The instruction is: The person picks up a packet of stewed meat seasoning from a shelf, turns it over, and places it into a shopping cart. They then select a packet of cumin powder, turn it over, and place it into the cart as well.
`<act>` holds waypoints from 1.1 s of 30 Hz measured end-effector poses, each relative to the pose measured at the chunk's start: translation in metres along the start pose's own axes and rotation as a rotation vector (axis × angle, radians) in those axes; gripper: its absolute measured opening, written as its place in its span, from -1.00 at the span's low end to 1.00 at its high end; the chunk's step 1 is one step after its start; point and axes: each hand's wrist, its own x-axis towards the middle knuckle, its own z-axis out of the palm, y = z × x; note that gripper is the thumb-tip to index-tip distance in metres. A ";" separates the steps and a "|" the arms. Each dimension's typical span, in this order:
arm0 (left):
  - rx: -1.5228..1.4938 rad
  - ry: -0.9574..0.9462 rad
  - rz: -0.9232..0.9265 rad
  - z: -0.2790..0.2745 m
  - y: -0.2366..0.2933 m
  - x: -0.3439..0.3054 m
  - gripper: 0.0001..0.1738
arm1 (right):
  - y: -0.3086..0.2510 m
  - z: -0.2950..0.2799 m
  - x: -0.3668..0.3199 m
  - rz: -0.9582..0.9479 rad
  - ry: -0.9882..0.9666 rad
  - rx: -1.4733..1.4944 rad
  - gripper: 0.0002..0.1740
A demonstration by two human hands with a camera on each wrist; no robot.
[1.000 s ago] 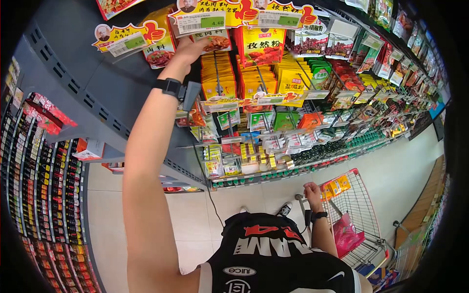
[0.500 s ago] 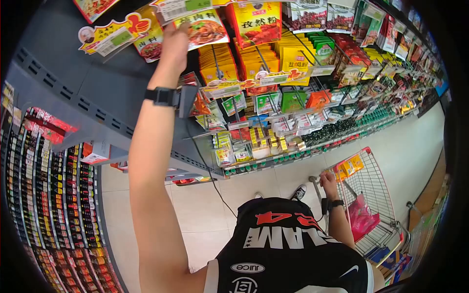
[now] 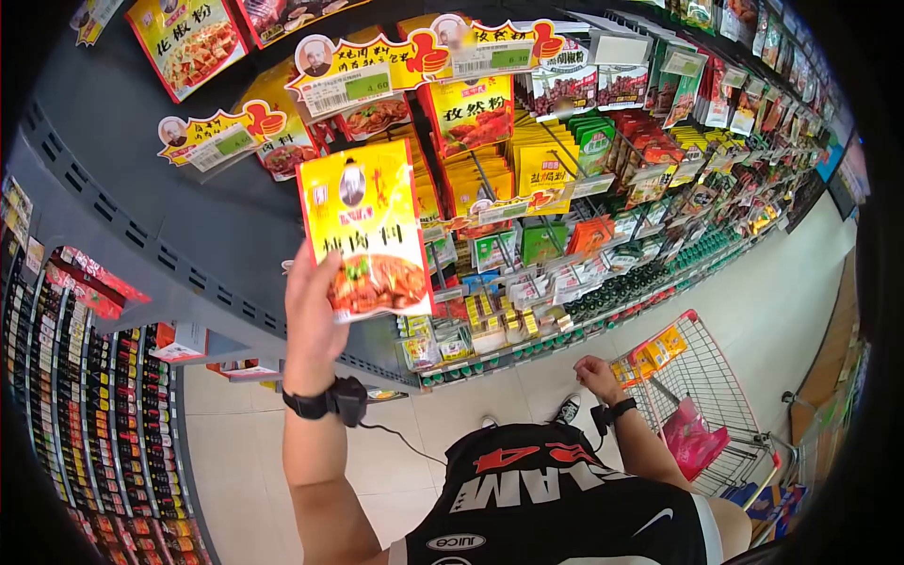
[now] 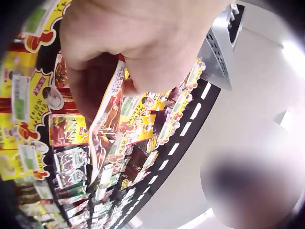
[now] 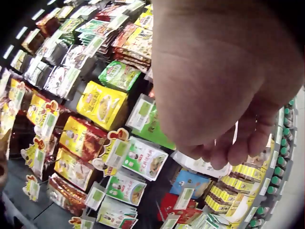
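Note:
My left hand [image 3: 315, 301] pinches a yellow and red seasoning packet [image 3: 363, 202] by its lower left edge, thumb across the front. The packet's face, with a dish of meat printed on it, is turned up toward the head camera, in front of the shelf. In the left wrist view the same packet [image 4: 107, 124] shows nearly edge-on between thumb and fingers. My right hand [image 3: 595, 375] hangs beside the shopping cart [image 3: 730, 386], its fingers loosely curled. Nothing shows in the right hand [image 5: 214, 95] in its wrist view.
Hanging packets [image 3: 471, 108] fill the rack ahead, behind price tags [image 3: 367, 85]. A pink bag [image 3: 695, 438] and orange packets [image 3: 659, 350] lie in the cart at the right. A grey shelf side [image 3: 141, 198] and rows of bottles [image 3: 89, 405] stand at the left.
The left hand has drawn the seasoning packet off the rack and brought it down and closer to the body. The right hand stays beside the cart.

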 end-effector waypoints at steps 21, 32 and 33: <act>0.960 -0.327 0.602 0.059 -0.118 -0.129 -0.42 | -0.285 0.075 -0.068 -0.508 -0.362 0.426 -0.51; 0.450 -0.521 -0.165 0.035 -0.140 -0.140 -0.70 | -0.279 0.070 -0.097 -0.445 -0.362 0.372 -0.41; 0.469 -0.512 -0.182 0.038 -0.141 -0.141 -0.71 | -0.276 0.071 -0.098 -0.454 -0.340 0.383 -0.41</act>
